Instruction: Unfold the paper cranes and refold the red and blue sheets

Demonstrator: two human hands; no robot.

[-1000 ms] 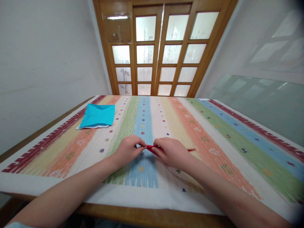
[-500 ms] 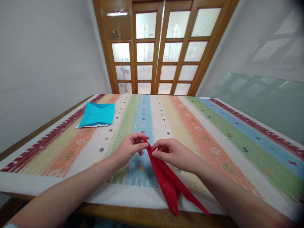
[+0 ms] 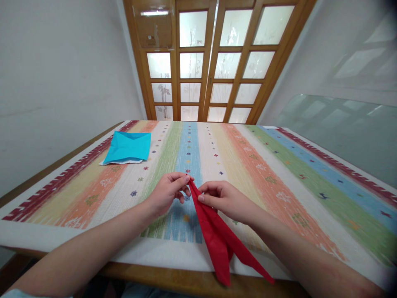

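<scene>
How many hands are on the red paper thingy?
2. The left hand pinches the red paper at its narrow tip; the right hand holds it a little nearer the body, on its right side. No other hands show.

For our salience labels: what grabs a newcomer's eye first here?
First, the folded red paper at front centre, its narrow tip pinched in the left hand, the right hand gripping just below. Then the turquoise sheet on the striped tablecloth, far left, and bright glass-paned doors beyond.
</scene>
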